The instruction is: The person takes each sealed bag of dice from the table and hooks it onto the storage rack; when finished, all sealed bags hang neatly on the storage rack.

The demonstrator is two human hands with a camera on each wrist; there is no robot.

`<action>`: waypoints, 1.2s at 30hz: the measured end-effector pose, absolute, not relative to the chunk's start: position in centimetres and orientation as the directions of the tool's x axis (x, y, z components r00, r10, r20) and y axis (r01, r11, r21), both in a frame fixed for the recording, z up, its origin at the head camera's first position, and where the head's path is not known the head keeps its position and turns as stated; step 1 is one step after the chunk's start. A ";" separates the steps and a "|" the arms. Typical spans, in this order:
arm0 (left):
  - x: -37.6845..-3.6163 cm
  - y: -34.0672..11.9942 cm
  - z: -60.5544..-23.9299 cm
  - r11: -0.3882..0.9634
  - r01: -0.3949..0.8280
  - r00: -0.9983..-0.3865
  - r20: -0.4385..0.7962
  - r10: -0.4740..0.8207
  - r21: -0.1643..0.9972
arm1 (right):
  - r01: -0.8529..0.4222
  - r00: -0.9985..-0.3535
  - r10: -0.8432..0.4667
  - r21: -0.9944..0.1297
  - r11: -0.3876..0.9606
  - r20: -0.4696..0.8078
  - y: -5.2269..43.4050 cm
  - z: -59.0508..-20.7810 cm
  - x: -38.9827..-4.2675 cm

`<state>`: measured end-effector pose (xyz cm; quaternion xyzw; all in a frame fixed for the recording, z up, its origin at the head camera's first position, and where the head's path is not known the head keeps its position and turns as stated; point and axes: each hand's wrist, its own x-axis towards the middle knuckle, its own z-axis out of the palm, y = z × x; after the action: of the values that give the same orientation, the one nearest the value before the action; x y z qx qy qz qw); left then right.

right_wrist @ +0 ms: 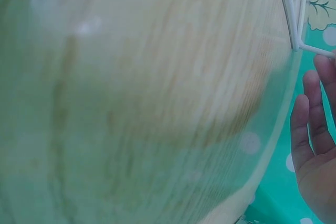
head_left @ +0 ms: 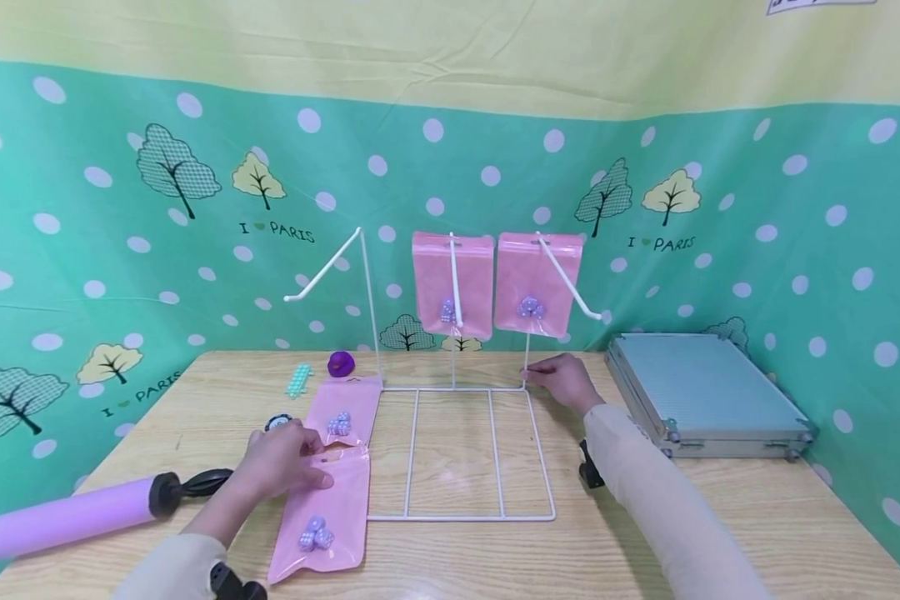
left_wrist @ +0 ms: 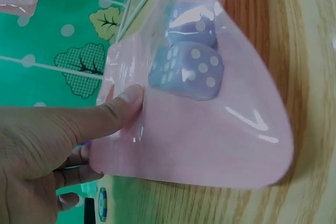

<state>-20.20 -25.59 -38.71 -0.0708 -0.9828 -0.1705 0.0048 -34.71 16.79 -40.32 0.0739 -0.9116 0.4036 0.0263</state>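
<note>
Left hand (head_left: 281, 467) pinches pink pouch (head_left: 322, 517) — right hand (head_left: 566, 379) steadies wire rack (head_left: 465, 450).

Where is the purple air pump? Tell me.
In the head view the purple air pump lies on the wooden table at the near left edge, left of the left hand.

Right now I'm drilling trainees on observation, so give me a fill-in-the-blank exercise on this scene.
1. The number of pink pouches hanging on the white wire rack is ____.
2. The left hand pinches the top of a pink pouch holding purple ____.
3. The right hand touches the rack's rear ____ corner.
4. The silver case lies with its lid ____.

Missing words: two; dice; right; closed
</note>
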 end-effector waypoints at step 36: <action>-19.8 -26.4 -33.8 0.604 0.196 -0.909 -0.088 0.408 0.772 | -0.145 -0.989 -0.107 -0.740 0.657 0.099 16.9 -40.4 -34.8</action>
<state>-19.78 -26.42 -33.85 -0.1703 -0.8863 -0.4111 -0.1286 -34.83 16.87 -40.39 0.0693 -0.9098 0.4085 0.0231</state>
